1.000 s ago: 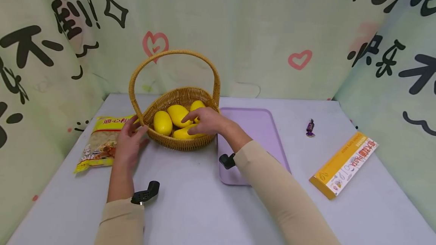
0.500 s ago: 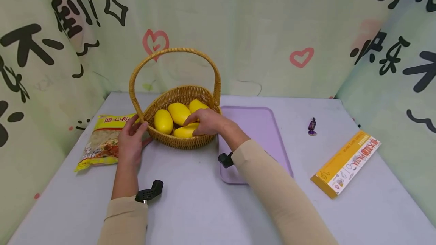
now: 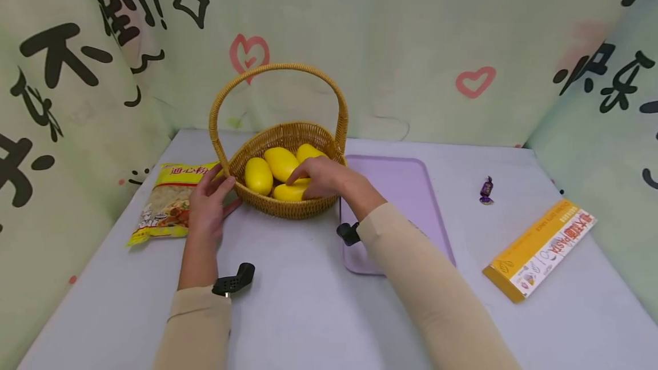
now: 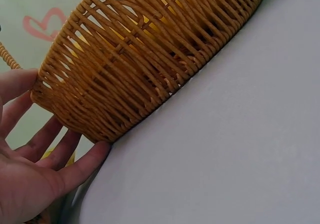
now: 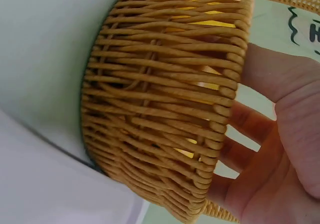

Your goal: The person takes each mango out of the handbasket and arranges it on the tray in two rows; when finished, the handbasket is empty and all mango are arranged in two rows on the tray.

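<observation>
A woven basket point(image 3: 288, 208) with a tall arched handle stands near the back of the table, holding several yellow mangoes point(image 3: 259, 176). My left hand point(image 3: 207, 205) touches the basket's left side; in the left wrist view its fairly straight fingers point(image 4: 85, 166) rest against the outer weave and rim. Reaching over the right rim, my right hand point(image 3: 324, 179) grips the front mango point(image 3: 289, 192) inside the basket. In the right wrist view the right fingertips are hidden behind the weave.
A bag of pasta point(image 3: 167, 204) lies left of the basket, behind my left hand. To the right are a purple tray point(image 3: 401, 187), partly under my right forearm, a wrapped candy point(image 3: 486, 190) and a yellow-and-white pasta box point(image 3: 540, 250). A curtain point(image 3: 411, 44) surrounds the table.
My right hand has lowered into the basket, and its fingers have closed around the front mango. My left hand stays at the basket's left side. The head view has shifted slightly.
</observation>
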### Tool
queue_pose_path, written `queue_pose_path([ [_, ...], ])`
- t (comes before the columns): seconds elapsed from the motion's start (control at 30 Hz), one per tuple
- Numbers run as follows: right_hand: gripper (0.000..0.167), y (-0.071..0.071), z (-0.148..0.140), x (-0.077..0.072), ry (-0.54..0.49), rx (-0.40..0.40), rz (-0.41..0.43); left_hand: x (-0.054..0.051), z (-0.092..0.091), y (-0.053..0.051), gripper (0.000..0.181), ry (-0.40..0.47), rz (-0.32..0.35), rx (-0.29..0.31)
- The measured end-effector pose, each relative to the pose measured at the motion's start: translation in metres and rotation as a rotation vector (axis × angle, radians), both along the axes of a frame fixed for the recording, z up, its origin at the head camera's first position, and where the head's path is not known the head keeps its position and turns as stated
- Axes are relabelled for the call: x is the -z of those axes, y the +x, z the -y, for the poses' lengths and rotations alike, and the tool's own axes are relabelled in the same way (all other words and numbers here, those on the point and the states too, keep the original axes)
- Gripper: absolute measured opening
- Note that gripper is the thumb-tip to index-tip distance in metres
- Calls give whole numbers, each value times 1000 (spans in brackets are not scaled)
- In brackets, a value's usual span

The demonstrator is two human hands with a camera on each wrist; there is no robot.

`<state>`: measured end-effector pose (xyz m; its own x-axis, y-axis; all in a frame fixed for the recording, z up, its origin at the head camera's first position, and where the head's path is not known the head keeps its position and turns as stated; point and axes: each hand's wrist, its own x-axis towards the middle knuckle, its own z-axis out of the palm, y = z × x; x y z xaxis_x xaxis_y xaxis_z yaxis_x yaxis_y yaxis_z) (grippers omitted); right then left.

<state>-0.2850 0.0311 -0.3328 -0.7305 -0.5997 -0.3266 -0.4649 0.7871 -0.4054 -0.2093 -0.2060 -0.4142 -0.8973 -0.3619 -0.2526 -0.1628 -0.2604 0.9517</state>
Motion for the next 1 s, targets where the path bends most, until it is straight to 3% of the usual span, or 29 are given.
queue_pose_path([
  [0.53,46,9,-21,-35,-117,52,-38,-3,1,-5,55,49,-3,47],
  [0.73,47,14,-42,-42,-232,54,-51,-2,4,-5,55,50,-6,46],
  [1.0,47,24,-82,-42,-271,142,-105,0,4,-3,53,16,-13,39],
])
